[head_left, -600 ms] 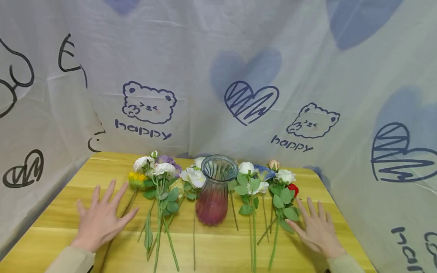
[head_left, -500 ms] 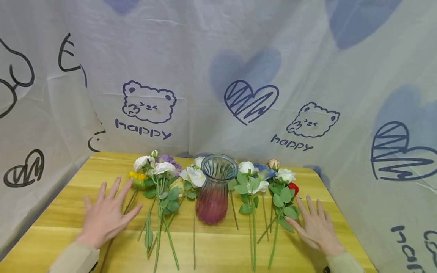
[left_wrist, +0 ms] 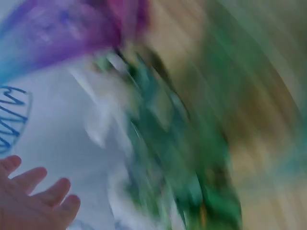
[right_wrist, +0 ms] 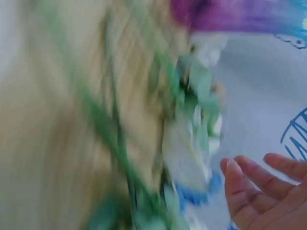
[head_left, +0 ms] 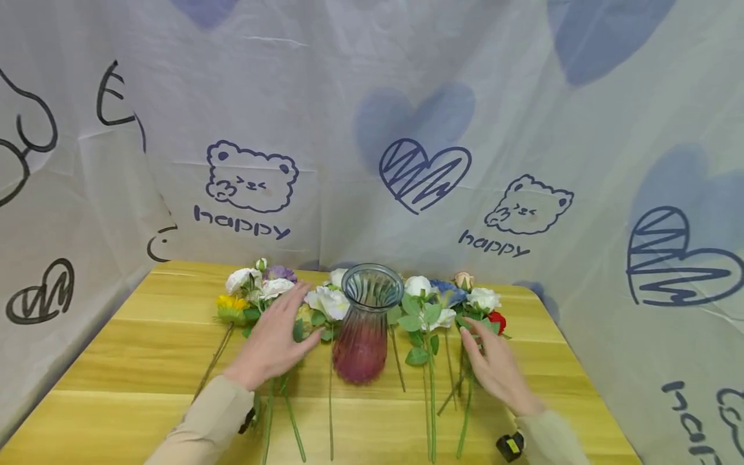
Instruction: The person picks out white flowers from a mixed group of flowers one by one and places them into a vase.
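Observation:
A ribbed glass vase (head_left: 361,349), grey at the rim and pink toward its base, stands upright mid-table. My left hand (head_left: 270,345) is held over the flowers to its left, fingers extended, thumb toward the vase, nothing gripped. White roses (head_left: 243,280), a yellow flower (head_left: 231,309) and a purple flower (head_left: 280,274) lie around it. On the other side my right hand (head_left: 496,365) hovers over flower stems with fingers loosely extended, near a red flower (head_left: 496,321) and a white rose (head_left: 484,299). Both wrist views are blurred; the hands (left_wrist: 41,201) (right_wrist: 268,191) hold nothing there.
The wooden table (head_left: 116,361) carries more flowers, including a blue one (head_left: 447,292) and a peach rosebud (head_left: 464,279), with stems pointing toward me. A white curtain (head_left: 337,129) printed with hearts and bears encloses the back and sides.
Both hands have moved inward toward the vase, the left one to the right over the flowers and the right one to the left. The vase and flowers keep their places.

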